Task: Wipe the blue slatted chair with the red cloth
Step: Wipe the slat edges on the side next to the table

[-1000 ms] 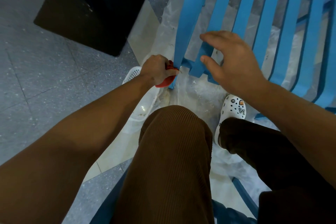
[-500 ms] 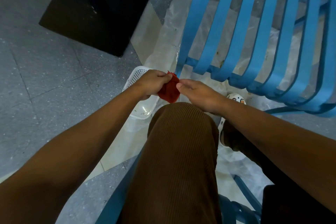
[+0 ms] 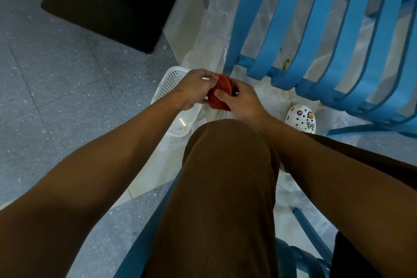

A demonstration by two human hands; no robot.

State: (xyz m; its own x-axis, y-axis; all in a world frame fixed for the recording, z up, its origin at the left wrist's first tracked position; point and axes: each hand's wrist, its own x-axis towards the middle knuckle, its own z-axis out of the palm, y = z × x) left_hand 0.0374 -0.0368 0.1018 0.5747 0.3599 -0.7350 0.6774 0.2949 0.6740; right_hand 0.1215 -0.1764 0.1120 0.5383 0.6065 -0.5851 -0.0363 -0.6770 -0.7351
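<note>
The red cloth (image 3: 220,92) is bunched between both my hands, just above my knee. My left hand (image 3: 195,88) pinches its left side and my right hand (image 3: 241,101) grips its right side. The blue slatted chair (image 3: 316,36) stands to the upper right, its curved slats ending a short way from the cloth. Neither hand touches the chair. Brown stains show on one slat near the lower bend.
A white plastic basket (image 3: 171,88) sits on the floor under my left hand. A black square base (image 3: 108,0) lies at the upper left. My brown corduroy knee (image 3: 225,187) fills the centre, and a white clog (image 3: 301,118) rests beside clear plastic sheeting under the chair.
My right hand left the chair slats and came down to the cloth. My left hand pulled the cloth away from the chair's corner; both hands now hold it together.
</note>
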